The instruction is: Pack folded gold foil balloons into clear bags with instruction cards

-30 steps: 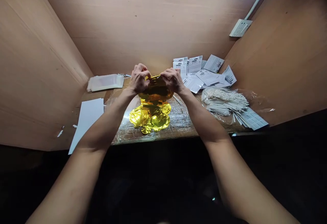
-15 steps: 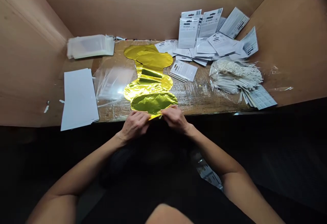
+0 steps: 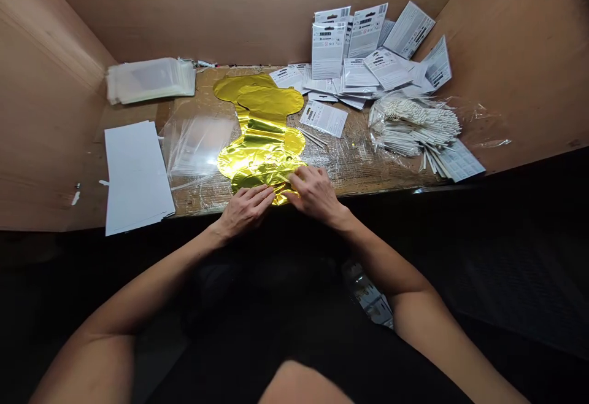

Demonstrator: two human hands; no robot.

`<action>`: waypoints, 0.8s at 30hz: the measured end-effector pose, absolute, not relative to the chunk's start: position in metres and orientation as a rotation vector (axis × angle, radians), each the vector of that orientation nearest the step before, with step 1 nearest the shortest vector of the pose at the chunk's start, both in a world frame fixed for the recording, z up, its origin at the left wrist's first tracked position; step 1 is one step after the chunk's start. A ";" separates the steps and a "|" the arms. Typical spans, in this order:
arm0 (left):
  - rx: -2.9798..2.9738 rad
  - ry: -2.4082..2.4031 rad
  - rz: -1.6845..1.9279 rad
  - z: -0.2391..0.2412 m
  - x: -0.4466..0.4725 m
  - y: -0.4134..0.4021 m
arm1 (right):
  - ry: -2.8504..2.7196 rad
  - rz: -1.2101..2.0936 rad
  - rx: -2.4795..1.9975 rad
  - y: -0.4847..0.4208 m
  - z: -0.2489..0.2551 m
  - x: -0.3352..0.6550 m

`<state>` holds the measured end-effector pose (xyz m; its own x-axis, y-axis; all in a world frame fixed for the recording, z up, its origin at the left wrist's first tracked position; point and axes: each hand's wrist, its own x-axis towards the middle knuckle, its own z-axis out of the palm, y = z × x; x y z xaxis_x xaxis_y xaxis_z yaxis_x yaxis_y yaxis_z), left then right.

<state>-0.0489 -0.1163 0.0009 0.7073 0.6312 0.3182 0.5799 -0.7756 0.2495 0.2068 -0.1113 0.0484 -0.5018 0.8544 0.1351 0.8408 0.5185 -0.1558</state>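
A shiny gold foil balloon (image 3: pixel 264 137), flat and without air, stretches from the back of the table to its front edge. Its rounded lobes overlap, and the near end is folded over on itself. My left hand (image 3: pixel 248 209) holds the near fold from the left, fingers close together on the foil. On the right side of that fold, my right hand (image 3: pixel 315 194) has bent fingers gripping and pressing the foil. Part of the near edge is hidden under both hands.
White sheets (image 3: pixel 135 177) and clear plastic sleeves (image 3: pixel 200 143) lie left, with a stack of translucent bags (image 3: pixel 151 80) behind. Printed cards (image 3: pixel 327 51) pile up at back right, near bagged white sticks (image 3: pixel 414 124). Loose sticks (image 3: pixel 313 138) lie beside the foil. Brown panels (image 3: pixel 257 11) wall the table.
The near end of the foil balloon, spread flat before, is now folded away from me. My right hand has moved up onto the fold; my left stays at the near edge. The view has shifted slightly.
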 end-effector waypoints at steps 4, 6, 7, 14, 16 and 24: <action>2.658 1.000 0.652 0.007 -0.059 -0.102 | -2.679 0.253 -1.102 -0.116 0.038 0.228; 2.559 1.168 0.546 0.018 -0.058 -0.080 | -2.589 0.377 -1.286 -0.093 0.036 0.228; 2.507 1.281 0.450 0.025 -0.055 -0.068 | -2.527 0.424 -1.401 -0.077 0.038 0.224; 2.802 1.505 0.088 0.067 -0.006 -0.045 | -2.318 0.832 -1.881 0.002 0.064 0.192; 2.888 1.290 0.042 0.067 0.007 -0.053 | -2.306 0.910 -1.877 0.006 0.068 0.195; 1.823 1.077 1.110 0.090 0.007 -0.056 | -1.511 1.256 -1.220 -0.017 0.088 0.237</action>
<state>0.0068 -0.0557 0.0898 0.2753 0.9115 0.3056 0.2778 -0.3797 0.8824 0.2368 -0.0172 0.0877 -0.2096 0.9778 0.0017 0.1770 0.0397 -0.9834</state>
